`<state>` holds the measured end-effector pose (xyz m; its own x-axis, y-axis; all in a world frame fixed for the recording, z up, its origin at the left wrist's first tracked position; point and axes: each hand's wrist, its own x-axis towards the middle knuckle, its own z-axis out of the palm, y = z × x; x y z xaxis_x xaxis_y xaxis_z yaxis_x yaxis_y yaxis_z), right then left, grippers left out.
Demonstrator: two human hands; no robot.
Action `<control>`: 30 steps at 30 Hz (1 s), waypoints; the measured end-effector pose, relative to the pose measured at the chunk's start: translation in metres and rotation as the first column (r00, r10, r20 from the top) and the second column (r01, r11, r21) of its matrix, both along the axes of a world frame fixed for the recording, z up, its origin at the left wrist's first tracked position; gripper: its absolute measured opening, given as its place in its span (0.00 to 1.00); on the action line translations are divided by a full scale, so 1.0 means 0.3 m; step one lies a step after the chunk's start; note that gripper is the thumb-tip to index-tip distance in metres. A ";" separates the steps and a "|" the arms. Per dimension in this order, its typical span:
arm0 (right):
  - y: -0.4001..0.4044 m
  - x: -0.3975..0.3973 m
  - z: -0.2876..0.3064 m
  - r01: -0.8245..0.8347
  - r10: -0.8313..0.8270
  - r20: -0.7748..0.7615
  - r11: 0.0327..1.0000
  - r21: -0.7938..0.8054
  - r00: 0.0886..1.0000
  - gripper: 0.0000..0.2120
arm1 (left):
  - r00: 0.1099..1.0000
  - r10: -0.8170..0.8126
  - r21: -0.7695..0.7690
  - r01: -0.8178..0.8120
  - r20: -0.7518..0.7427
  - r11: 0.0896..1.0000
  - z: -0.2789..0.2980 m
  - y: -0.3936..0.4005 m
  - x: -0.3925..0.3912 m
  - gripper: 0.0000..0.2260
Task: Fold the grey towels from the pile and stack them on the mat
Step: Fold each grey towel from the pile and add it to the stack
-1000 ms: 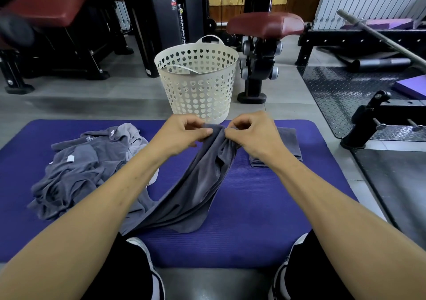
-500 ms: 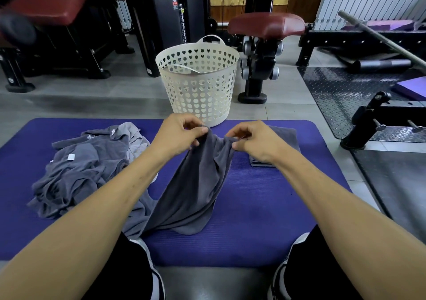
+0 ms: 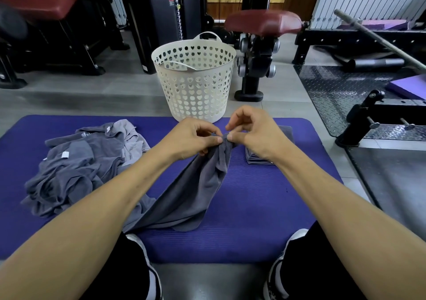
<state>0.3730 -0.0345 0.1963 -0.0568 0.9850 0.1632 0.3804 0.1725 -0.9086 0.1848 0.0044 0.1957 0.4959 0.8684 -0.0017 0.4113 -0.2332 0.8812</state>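
Note:
A grey towel (image 3: 193,193) hangs bunched above the purple mat (image 3: 253,207), its lower end trailing on the mat near my left leg. My left hand (image 3: 191,138) and my right hand (image 3: 251,131) meet at its top, both pinching the gathered edge between thumb and fingers. A loose pile of grey towels (image 3: 76,163) lies on the left part of the mat. A short stack of folded grey towels (image 3: 260,157) sits on the mat behind my right wrist, mostly hidden by it.
A white perforated laundry basket (image 3: 196,82) stands on the floor just beyond the mat's far edge. Gym machines with red pads stand behind it. A black metal frame (image 3: 373,119) and checker-plate flooring lie to the right. My shoes rest at the mat's near edge.
My hands have come together again on the towel's top edge. The towel's opened top has bunched up into a narrow gather.

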 end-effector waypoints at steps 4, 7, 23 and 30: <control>0.004 -0.002 -0.005 0.016 -0.017 -0.034 0.999 -0.031 0.999 0.10 | 1.000 0.016 0.056 -0.017 0.012 0.998 -0.003 0.001 -0.005 0.06; 0.004 0.014 -0.019 -0.009 0.016 0.054 0.992 -0.127 0.998 0.08 | 0.998 0.045 0.077 -0.047 0.034 0.996 -0.001 0.007 -0.014 0.07; 0.016 0.047 -0.025 0.150 -0.118 0.172 0.971 -0.186 0.978 0.09 | 0.969 0.246 -0.056 -0.246 -0.015 0.968 -0.066 0.071 -0.038 0.06; 0.020 0.066 -0.031 0.220 -0.219 0.033 0.948 -0.229 0.975 0.08 | 0.933 0.352 -0.015 -0.354 -0.079 0.935 -0.111 0.102 -0.053 0.05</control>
